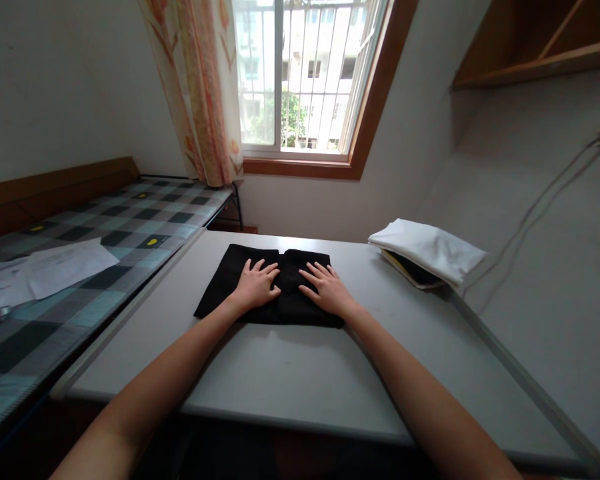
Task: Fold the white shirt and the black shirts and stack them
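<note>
A black folded cloth [293, 303] lies flat on the white table [290, 373], with a narrow crease or gap running down its middle. My left hand [258, 283] rests palm down on the left half of the cloth, fingers spread. On the right half, my right hand [326, 288] lies flat too, its fingers apart and pointing up and left. Both hands touch the cloth and neither grips it. The palms hide parts of the fabric beneath them.
At the table's back right, a white folded cloth [430, 250] covers a dark item with a yellowish edge [405, 268]. To the left stands a bed with a checkered cover [145, 213] and papers [55, 270]. A wall rises along the right edge.
</note>
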The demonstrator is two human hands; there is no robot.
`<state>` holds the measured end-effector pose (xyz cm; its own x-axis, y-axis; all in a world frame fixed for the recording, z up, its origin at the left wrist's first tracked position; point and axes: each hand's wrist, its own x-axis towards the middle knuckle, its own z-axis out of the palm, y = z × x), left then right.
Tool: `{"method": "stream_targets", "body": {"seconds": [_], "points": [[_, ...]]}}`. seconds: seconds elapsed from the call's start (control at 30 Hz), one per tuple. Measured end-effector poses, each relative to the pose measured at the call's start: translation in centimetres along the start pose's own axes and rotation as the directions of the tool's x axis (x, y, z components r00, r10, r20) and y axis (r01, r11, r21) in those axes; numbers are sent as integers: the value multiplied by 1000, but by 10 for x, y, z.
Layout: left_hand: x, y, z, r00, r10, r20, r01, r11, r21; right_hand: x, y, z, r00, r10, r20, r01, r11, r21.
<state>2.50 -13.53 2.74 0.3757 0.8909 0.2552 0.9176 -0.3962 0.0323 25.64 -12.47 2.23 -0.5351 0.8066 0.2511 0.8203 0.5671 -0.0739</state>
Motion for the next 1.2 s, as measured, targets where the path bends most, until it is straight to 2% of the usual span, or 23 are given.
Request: {"method": "stream_targets", "body": {"seconds": [0.2,0.43,0.57,0.7,0.77,1.0,1.13,1.2], "points": [[-1,-4,-2,1000,-1,7,1,999,32,0,0,0,1000,-4,-4,4,1000,-8],[-3,-13,-7,996,-66,66,63,997,53,1,2,2,1000,-11,-9,11,1000,-4],[-3,-16,-1,996,-63,70,67,996,-56,1,2,2,1000,-8,-16,8,1000,7],[-1,-16,10,1000,17,-11,-18,987,-157,0,2,3,1000,-9,-24,10,1000,18],[1,-16,14,1000,29,-6,-30,983,-179,0,2,4,1000,-11,-29,11,1000,18],[4,-18,16,994,-90,70,96,991,-94,1,4,7,999,-6,-40,6,1000,9],[2,-14,15,988,-157,-11,156,986,-59,1,3,6,999,-4,-33,4,1000,11],[2,-11,14,989,-142,-43,140,989,-36,1,3,5,1000,-2,-29,3,1000,15]]}}
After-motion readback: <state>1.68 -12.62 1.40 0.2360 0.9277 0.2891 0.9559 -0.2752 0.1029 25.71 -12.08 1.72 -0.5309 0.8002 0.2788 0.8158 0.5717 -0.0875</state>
